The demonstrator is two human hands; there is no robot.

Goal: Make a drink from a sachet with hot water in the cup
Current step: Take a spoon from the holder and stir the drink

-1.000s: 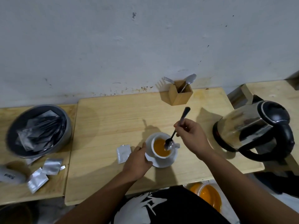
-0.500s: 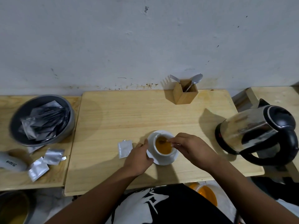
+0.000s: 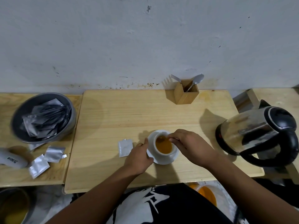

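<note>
A white cup (image 3: 163,153) full of orange drink stands on a white saucer (image 3: 161,161) near the table's front edge. My right hand (image 3: 191,147) reaches over the cup's right rim, holding a spoon (image 3: 161,139) whose bowl dips into the drink at the far side. My left hand (image 3: 139,157) rests against the saucer's left rim. A torn silver sachet (image 3: 124,147) lies flat just left of that hand. The steel kettle (image 3: 258,135) with black handle sits at the right.
A wooden holder (image 3: 186,92) with a fork and spoon stands at the back by the wall. On the left table a grey bowl (image 3: 43,118) holds several sachets, with loose sachets (image 3: 47,160) and a white object (image 3: 11,159) in front. An orange-filled container (image 3: 207,194) sits below.
My right hand has lowered the spoon from upright above the cup down into the drink and now lies low over the rim. The left hand has stayed at the saucer.
</note>
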